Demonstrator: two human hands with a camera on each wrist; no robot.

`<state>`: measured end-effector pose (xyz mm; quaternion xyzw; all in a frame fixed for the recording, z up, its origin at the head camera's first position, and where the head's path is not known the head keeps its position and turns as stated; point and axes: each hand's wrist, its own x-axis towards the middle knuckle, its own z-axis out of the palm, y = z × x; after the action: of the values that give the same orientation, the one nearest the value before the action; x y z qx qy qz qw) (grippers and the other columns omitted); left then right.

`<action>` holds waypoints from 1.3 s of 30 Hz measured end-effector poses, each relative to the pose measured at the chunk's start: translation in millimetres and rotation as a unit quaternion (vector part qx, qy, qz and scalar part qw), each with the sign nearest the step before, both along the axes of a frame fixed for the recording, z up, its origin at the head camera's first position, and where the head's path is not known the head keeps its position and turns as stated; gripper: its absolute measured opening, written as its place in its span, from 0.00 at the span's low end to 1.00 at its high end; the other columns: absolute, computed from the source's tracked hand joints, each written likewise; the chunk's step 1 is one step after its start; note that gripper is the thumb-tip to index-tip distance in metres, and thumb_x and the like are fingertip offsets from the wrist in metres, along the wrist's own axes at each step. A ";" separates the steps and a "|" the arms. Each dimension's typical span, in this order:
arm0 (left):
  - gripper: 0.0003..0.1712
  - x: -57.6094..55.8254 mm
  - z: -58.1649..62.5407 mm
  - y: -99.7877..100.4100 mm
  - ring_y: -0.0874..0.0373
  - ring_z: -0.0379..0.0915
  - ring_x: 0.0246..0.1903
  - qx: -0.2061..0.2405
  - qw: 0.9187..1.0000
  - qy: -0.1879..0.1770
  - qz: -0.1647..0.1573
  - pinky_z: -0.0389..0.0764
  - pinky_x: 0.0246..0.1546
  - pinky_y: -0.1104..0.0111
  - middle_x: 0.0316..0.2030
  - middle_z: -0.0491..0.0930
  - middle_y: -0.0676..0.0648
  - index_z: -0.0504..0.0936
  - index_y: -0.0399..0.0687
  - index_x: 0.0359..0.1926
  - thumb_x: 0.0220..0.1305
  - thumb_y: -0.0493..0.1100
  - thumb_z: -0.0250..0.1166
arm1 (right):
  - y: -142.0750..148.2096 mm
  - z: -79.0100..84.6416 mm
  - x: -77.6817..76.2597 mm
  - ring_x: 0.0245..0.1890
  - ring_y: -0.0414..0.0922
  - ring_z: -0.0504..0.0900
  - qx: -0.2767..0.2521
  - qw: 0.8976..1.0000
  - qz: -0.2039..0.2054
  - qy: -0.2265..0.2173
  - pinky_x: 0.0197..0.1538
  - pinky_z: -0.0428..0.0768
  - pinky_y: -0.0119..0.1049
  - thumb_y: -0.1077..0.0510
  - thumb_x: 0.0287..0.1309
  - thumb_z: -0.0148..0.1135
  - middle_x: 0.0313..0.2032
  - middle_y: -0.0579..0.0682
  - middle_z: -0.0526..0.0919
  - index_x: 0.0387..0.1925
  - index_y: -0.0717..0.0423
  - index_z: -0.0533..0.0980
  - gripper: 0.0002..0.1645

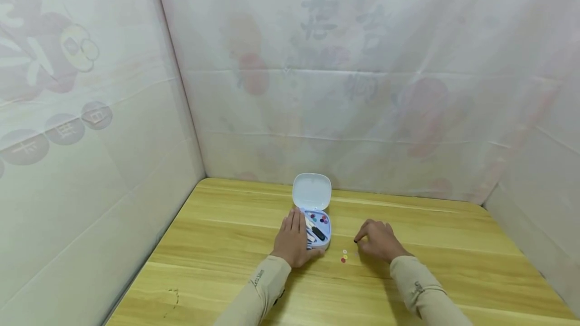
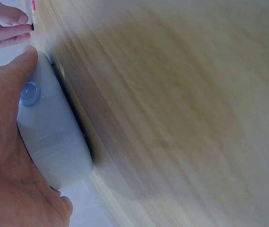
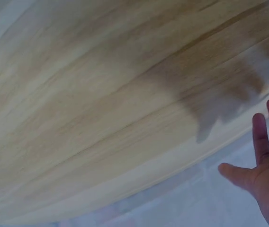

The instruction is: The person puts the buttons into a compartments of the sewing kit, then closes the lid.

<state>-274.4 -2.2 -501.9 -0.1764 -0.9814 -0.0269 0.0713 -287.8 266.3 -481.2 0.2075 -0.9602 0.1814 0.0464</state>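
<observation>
Table (image 1: 217, 270): one, wood-patterned, under the box and reaching well out to both sides of it.
Marks (image 1: 174, 298): a few small dark ones on the table, near and to the left of the box.
Sleeves (image 1: 266, 286): two, beige, coming in from the near side of the box.
Left hand (image 1: 291, 240): lies against the left side of the box, fingers straight and close together, thumb spread along the near edge; it hides the left part of the inside.
Loose buttons: three, just beside the box at its near right: red (image 1: 343, 260), yellow (image 1: 345, 256), white (image 1: 345, 251).
Right hand (image 1: 380, 240): right of the box, apart from it, fingertips narrowed on one small black piece (image 1: 355, 241); the outer fingers are spread.
Knob (image 2: 30, 93): one, round and blue, on the wall of the box just beside the left thumb.
Box (image 1: 328, 243): one, pale blue, flat on the table between the hands.
Black tool (image 1: 318, 234): one, inside the box.
Boxed buttons (image 1: 323, 218): several, mixed colours, in the box's far part; too small to count surely.
Lid (image 1: 312, 191): one, white, raised at the box's far side.
Sheets (image 1: 340, 89): three, behind, left and right of the box.
</observation>
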 end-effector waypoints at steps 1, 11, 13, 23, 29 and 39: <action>0.68 0.2 0.3 0.0 0.43 0.48 0.76 0.001 1.000 0.000 0.000 0.55 0.75 0.56 0.77 0.53 0.35 0.54 0.31 0.77 0.58 0.82 0.55 | 0.5 0.3 0.7 0.45 0.55 0.82 -0.002 1.000 -0.005 0.000 0.54 0.67 0.74 0.64 0.53 0.72 0.37 0.46 0.86 0.26 0.48 0.89 0.07; 0.68 0.3 -0.2 0.1 0.43 0.47 0.77 0.006 1.000 -0.004 0.004 0.54 0.75 0.56 0.77 0.52 0.35 0.53 0.32 0.77 0.57 0.83 0.55 | 9.6 -10.1 -0.7 0.44 0.59 0.80 0.014 0.999 -0.044 0.022 0.52 0.68 0.70 0.61 0.55 0.75 0.38 0.48 0.84 0.27 0.48 0.87 0.05; 0.68 0.0 -0.7 0.3 0.43 0.47 0.77 0.010 1.000 -0.005 0.005 0.54 0.75 0.56 0.77 0.52 0.35 0.53 0.32 0.77 0.57 0.83 0.55 | 11.2 -13.4 -1.1 0.43 0.59 0.79 0.015 0.998 -0.044 0.038 0.50 0.69 0.65 0.62 0.55 0.74 0.38 0.50 0.83 0.27 0.50 0.86 0.05; 0.68 0.2 0.1 1.1 0.44 0.48 0.77 0.009 1.000 -0.006 0.005 0.54 0.75 0.55 0.77 0.52 0.35 0.53 0.32 0.77 0.57 0.82 0.56 | 17.0 -26.5 1.7 0.41 0.57 0.76 0.045 0.991 -0.029 0.119 0.54 0.69 0.64 0.66 0.58 0.71 0.37 0.51 0.79 0.26 0.52 0.80 0.09; 0.66 3.8 5.6 2.4 0.44 0.49 0.76 0.005 1.000 -0.005 0.003 0.55 0.75 0.56 0.77 0.54 0.36 0.55 0.32 0.77 0.58 0.81 0.57 | 20.5 -30.8 0.7 0.40 0.58 0.76 0.067 0.988 -0.034 0.137 0.56 0.69 0.65 0.67 0.59 0.68 0.36 0.51 0.77 0.26 0.53 0.79 0.10; 0.66 5.6 8.9 4.1 0.44 0.50 0.76 0.001 1.000 -0.004 0.005 0.56 0.75 0.58 0.76 0.55 0.36 0.56 0.33 0.76 0.58 0.81 0.57 | 20.1 -30.9 0.2 0.41 0.60 0.78 0.077 0.986 -0.047 0.140 0.60 0.67 0.69 0.67 0.62 0.65 0.36 0.53 0.79 0.29 0.57 0.80 0.06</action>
<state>-268.8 1.9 -493.0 -0.1713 -0.9825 -0.0280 0.0675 -287.5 286.4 -512.1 0.1882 -0.9639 0.0737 0.1731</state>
